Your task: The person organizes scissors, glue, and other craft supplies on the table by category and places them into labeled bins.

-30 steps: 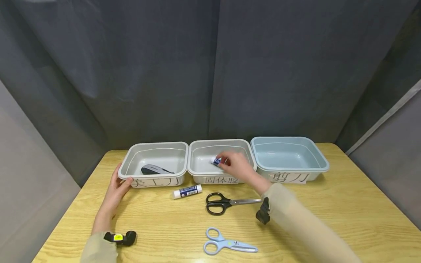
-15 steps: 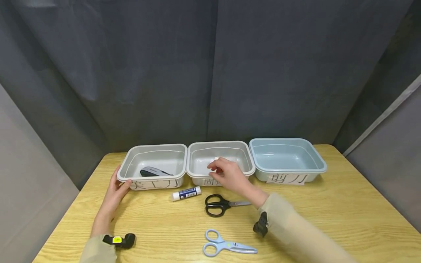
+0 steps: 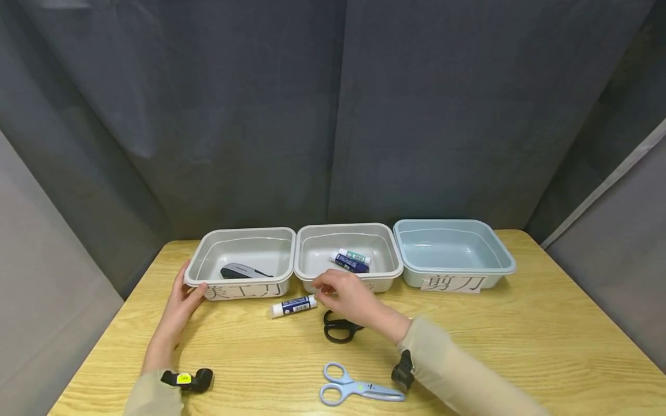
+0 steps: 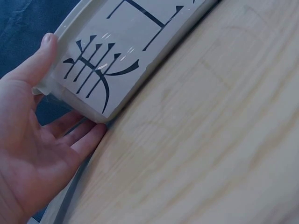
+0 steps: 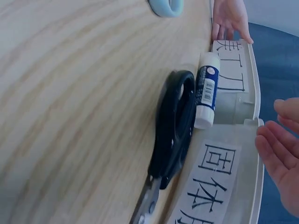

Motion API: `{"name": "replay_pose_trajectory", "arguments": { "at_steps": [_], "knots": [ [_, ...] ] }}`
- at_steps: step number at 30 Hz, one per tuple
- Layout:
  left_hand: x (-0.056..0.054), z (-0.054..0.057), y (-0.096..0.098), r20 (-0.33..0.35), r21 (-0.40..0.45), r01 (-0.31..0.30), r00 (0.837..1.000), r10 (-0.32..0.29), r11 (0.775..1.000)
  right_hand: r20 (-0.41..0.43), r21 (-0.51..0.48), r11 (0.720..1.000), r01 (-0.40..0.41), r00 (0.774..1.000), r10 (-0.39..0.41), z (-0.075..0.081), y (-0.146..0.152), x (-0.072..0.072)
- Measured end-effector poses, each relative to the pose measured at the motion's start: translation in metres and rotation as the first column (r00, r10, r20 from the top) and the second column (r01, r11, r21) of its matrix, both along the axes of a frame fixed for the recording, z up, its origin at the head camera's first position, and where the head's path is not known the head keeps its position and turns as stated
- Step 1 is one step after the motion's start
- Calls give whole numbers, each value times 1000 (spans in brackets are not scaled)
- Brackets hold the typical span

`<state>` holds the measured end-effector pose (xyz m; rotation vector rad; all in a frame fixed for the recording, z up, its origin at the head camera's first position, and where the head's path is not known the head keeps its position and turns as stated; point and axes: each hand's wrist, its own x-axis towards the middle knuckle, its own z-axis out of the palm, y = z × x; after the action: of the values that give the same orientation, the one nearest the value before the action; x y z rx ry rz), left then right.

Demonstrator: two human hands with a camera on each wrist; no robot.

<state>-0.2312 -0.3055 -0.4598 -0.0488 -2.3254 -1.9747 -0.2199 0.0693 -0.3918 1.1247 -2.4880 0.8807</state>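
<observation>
My left hand (image 3: pixel 179 306) holds the front left corner of the left grey bin (image 3: pixel 291 254), thumb on the rim and fingers against the side, as the left wrist view confirms. A utility knife (image 3: pixel 244 270) lies in that bin. In the head view my right hand (image 3: pixel 348 297) hovers in front of the middle grey bin (image 3: pixel 395 270), fingers loosely bent around nothing. Just left of its fingertips, a blue-and-white glue stick (image 3: pixel 293 306) lies on the table. Two more glue sticks (image 3: pixel 351 263) rest inside the middle bin. Black-handled scissors (image 3: pixel 339 330) are partly hidden under my right hand.
A light blue bin (image 3: pixel 512 268) stands at the right of the row, with a paper label (image 3: pixel 452 283) on its front. Light blue scissors (image 3: pixel 359 388) lie nearer the table's front. A dark curtain (image 3: pixel 333 115) hangs behind the bins.
My right hand has let go of a glue stick in the middle bin, then come out over the rim towards the glue stick on the table. My left hand has stayed at its bin.
</observation>
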Motion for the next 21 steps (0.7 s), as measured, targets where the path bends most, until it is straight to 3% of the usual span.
{"name": "replay_pose_trajectory", "arguments": {
  "at_steps": [6, 13, 21],
  "knots": [
    [1, 0, 0, 4, 2, -2, 1000, 2, 1000, 62, 118, 993, -23, 998, 15, -7, -8, 1],
    [1, 0, 0, 11, 1, -3, 1000, 3, 1000, 111, 243, 965, -93, 992, 68, -15, -15, -3],
    [-1, 0, -1, 22, -10, -5, 1000, 5, 1000, 167, 295, 952, -76, 986, 27, -21, -20, -5]
  ]
}}
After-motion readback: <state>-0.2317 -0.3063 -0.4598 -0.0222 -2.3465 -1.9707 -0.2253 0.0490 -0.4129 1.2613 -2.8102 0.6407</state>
